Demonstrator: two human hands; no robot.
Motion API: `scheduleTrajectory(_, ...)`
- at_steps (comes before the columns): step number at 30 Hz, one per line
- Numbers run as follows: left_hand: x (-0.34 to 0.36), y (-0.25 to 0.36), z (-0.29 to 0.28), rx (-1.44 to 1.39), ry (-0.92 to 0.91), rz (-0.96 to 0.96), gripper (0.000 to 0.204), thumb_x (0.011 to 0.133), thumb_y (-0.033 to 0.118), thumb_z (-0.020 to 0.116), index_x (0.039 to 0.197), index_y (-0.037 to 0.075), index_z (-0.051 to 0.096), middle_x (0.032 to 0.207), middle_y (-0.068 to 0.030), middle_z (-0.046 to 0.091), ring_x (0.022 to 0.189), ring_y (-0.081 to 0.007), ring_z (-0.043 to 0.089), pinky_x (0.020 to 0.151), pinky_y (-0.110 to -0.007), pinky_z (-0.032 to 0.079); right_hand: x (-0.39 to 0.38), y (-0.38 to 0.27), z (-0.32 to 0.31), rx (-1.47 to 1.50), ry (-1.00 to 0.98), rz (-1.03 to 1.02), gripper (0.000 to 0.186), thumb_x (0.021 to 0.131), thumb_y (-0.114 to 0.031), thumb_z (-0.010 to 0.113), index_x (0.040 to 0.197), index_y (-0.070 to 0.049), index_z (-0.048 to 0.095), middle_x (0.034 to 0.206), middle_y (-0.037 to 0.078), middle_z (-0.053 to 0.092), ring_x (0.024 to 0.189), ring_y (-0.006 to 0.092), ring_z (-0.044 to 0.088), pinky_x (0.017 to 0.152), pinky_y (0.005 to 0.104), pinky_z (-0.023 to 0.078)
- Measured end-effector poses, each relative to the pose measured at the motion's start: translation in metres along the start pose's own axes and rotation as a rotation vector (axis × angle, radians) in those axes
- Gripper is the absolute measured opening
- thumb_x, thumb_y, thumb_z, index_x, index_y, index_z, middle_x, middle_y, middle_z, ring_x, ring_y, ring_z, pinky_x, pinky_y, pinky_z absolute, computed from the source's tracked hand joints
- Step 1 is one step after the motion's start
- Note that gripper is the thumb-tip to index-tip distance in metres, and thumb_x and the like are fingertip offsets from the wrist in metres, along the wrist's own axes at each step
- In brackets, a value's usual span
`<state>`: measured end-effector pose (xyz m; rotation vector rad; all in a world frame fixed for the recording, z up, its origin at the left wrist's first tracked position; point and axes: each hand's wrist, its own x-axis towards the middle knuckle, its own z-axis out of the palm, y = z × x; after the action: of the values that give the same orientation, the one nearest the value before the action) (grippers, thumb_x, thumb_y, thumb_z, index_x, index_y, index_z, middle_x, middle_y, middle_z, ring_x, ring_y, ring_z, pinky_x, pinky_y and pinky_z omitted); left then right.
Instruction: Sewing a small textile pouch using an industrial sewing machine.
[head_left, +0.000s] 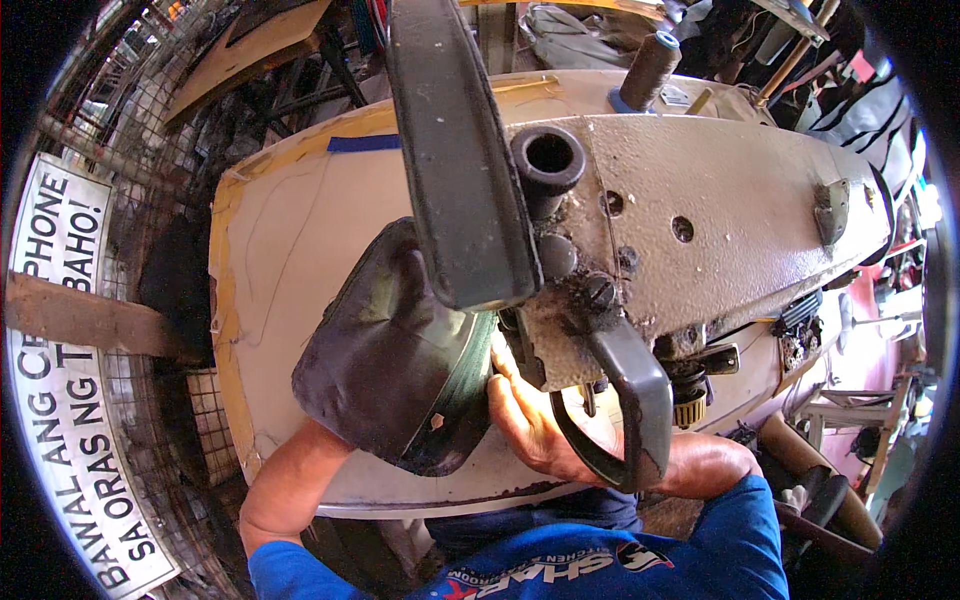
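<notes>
My right hand [530, 415] is stretching its fingers close together beside the green strip [467, 380] on a black leather-like pouch [370, 350]; whether they are pinching it, I cannot tell. The pouch is lying on the white sewing table [285, 260], left of the industrial sewing machine's head [720, 200], and is hiding my left hand, whose grip I cannot tell.

The bag [365, 350] is over the table [285, 270], left of the sewing machine [745, 205], a thread cone [649, 75] behind the machine

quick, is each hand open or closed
Left hand: hidden behind the black piece; grip can't be told.
Right hand: at the black piece's edge; grip unclear.
</notes>
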<state>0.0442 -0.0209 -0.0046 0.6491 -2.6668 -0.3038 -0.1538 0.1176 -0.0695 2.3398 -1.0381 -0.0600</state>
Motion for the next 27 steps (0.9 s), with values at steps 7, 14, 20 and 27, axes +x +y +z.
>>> scheduleTrajectory(7,-0.012,0.000,0.002,-0.039,-0.024,-0.002,0.059,0.092,0.019,0.063,0.144,0.003,0.043,0.127,-0.0168,0.058,0.112,-0.0327,0.057,0.100,-0.042,0.045,-0.003,0.050,-0.022,0.045,-0.062,-0.085,0.033,0.097,-0.018,0.046,0.126,-0.003,0.053,0.112,0.004,0.065,0.100,0.0157,0.064,0.094,0.0334,0.052)
scheduleTrajectory(14,-0.009,-0.001,-0.003,-0.068,-0.030,-0.008,0.058,0.092,0.019,0.063,0.144,0.003,0.042,0.128,-0.0166,0.058,0.113,-0.0323,0.057,0.100,-0.042,0.045,0.009,0.035,-0.033,0.562,-0.026,0.221,0.029,0.085,-0.013,0.052,0.112,-0.002,0.056,0.101,0.014,0.062,0.087,0.0266,0.065,0.075,0.0382,0.058)
scheduleTrajectory(20,-0.013,-0.005,0.003,-0.103,-0.039,-0.019,0.058,0.092,0.019,0.063,0.145,0.003,0.042,0.128,-0.0165,0.057,0.113,-0.0319,0.056,0.101,-0.042,0.044,-0.003,0.011,-0.012,0.649,0.075,0.233,0.044,0.083,-0.019,0.054,0.123,-0.002,0.057,0.115,0.021,0.061,0.104,0.0348,0.062,0.089,0.0460,0.057)
scheduleTrajectory(27,-0.012,-0.007,0.004,-0.148,-0.046,-0.021,0.058,0.093,0.019,0.063,0.145,0.003,0.042,0.129,-0.0163,0.057,0.114,-0.0315,0.056,0.101,-0.041,0.044,-0.005,0.025,-0.022,0.318,-0.016,0.061,0.046,0.087,-0.018,0.051,0.130,-0.004,0.056,0.126,0.022,0.058,0.116,0.0345,0.059,0.100,0.0487,0.053)
